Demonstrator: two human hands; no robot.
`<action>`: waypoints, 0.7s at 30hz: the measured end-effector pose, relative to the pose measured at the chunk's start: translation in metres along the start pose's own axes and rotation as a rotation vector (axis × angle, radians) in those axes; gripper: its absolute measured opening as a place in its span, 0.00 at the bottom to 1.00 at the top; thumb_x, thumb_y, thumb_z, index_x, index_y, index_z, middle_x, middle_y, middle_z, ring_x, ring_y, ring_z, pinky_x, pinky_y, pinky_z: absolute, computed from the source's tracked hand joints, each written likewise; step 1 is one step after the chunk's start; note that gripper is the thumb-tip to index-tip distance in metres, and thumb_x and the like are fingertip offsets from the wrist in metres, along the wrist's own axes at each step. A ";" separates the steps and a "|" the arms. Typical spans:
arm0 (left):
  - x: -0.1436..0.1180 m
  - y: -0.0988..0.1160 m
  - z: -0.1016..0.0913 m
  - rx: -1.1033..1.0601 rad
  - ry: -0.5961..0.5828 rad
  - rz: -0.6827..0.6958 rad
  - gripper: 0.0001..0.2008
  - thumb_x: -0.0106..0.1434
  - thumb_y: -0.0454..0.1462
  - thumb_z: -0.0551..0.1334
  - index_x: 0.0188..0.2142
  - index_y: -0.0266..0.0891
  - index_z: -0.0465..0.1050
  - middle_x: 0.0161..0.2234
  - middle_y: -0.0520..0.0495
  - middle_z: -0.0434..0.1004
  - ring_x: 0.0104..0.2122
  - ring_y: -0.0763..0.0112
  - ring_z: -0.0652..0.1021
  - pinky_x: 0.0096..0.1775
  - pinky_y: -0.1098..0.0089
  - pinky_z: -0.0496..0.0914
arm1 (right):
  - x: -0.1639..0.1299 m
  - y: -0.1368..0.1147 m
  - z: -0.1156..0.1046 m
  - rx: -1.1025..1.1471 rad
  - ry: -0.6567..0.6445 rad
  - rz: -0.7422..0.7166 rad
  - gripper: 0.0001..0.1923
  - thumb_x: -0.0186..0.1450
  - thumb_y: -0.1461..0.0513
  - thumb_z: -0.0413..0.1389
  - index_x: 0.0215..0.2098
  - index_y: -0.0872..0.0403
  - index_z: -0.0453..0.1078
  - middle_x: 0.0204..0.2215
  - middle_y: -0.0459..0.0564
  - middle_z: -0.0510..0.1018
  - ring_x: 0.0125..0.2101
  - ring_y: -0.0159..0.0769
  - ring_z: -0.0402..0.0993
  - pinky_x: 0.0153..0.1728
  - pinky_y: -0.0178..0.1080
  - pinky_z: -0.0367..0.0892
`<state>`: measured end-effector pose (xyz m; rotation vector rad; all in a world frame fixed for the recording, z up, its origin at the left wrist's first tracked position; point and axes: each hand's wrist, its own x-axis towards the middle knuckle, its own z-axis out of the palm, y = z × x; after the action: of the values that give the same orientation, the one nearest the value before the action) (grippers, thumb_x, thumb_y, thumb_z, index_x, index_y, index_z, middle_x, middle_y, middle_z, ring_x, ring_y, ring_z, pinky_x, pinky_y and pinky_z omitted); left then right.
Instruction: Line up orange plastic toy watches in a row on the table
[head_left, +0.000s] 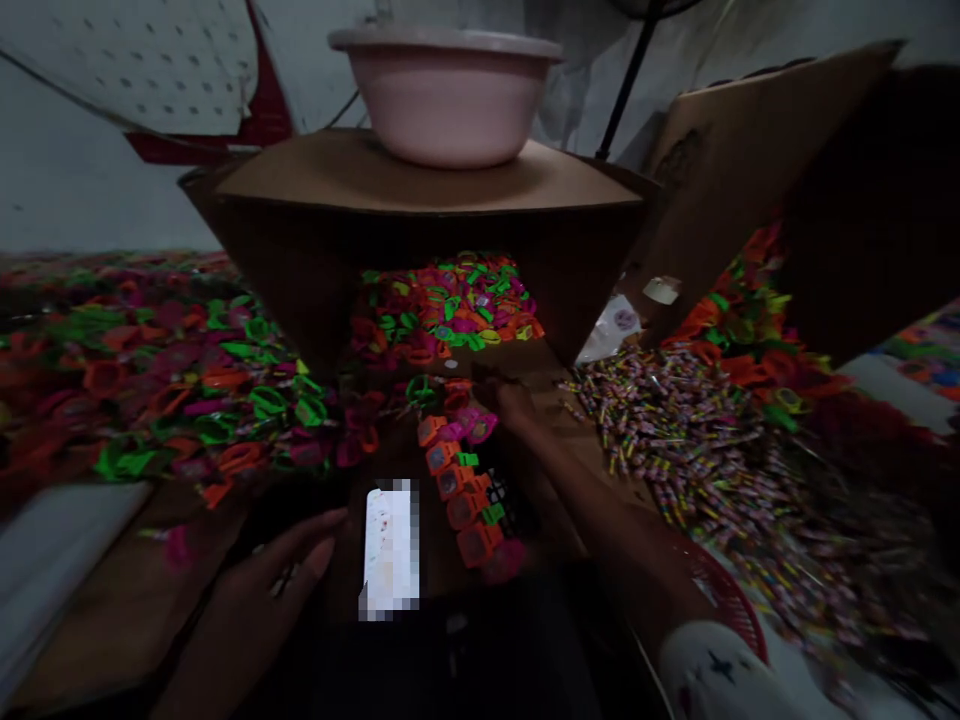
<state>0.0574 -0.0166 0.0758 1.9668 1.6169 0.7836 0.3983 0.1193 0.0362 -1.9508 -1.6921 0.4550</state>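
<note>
My left hand (281, 590) is low on the left, its thumb and fingers stretched out and apart. Small white bits show in the dark gap between them; whether it touches them I cannot tell. Beside it lies a lit phone (380, 540), partly pixelated. My right hand (511, 402) reaches forward beside a row of orange toy watches (454, 483) with pink and green ones among them. Its fingers are lost in shadow near more toy watches (459, 390). A black object with white squares (497, 488) lies between the row and my right forearm.
An open cardboard box (427, 190) on its side holds many toy watches (480, 300) and carries a pink basin (450, 100). More watches (247, 400) are heaped on the left. Wrapped candies (675, 430) are piled on the right, near a red basket (720, 595).
</note>
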 end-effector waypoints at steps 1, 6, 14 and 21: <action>-0.013 0.001 0.003 -0.017 -0.043 -0.026 0.17 0.61 0.52 0.57 0.43 0.55 0.80 0.41 0.54 0.84 0.41 0.58 0.83 0.41 0.65 0.79 | 0.008 -0.004 0.001 -0.037 0.000 0.001 0.10 0.66 0.65 0.56 0.43 0.56 0.77 0.45 0.63 0.81 0.49 0.49 0.76 0.50 0.44 0.66; -0.029 0.016 0.011 -0.081 -0.178 -0.118 0.18 0.61 0.51 0.57 0.43 0.51 0.80 0.43 0.52 0.84 0.43 0.59 0.83 0.43 0.65 0.78 | 0.012 -0.020 -0.010 -0.167 0.040 0.030 0.14 0.67 0.63 0.56 0.50 0.54 0.75 0.49 0.63 0.79 0.51 0.50 0.74 0.54 0.50 0.61; 0.057 0.100 0.034 -0.030 -0.020 0.479 0.26 0.65 0.43 0.57 0.62 0.38 0.64 0.63 0.40 0.65 0.62 0.59 0.67 0.61 0.59 0.64 | -0.090 -0.050 -0.097 0.531 0.010 -0.357 0.11 0.61 0.57 0.61 0.40 0.52 0.79 0.38 0.48 0.83 0.39 0.39 0.79 0.42 0.40 0.72; 0.080 0.151 0.056 0.066 -0.234 0.659 0.15 0.72 0.37 0.50 0.50 0.38 0.73 0.46 0.44 0.80 0.46 0.64 0.79 0.48 0.67 0.72 | -0.132 -0.045 -0.111 1.187 -0.099 -0.123 0.33 0.45 0.47 0.71 0.47 0.49 0.77 0.36 0.48 0.82 0.30 0.34 0.77 0.32 0.35 0.74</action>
<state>0.2150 0.0322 0.1477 2.5633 0.8618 0.6902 0.4029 -0.0240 0.1420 -0.9447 -1.1037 1.1745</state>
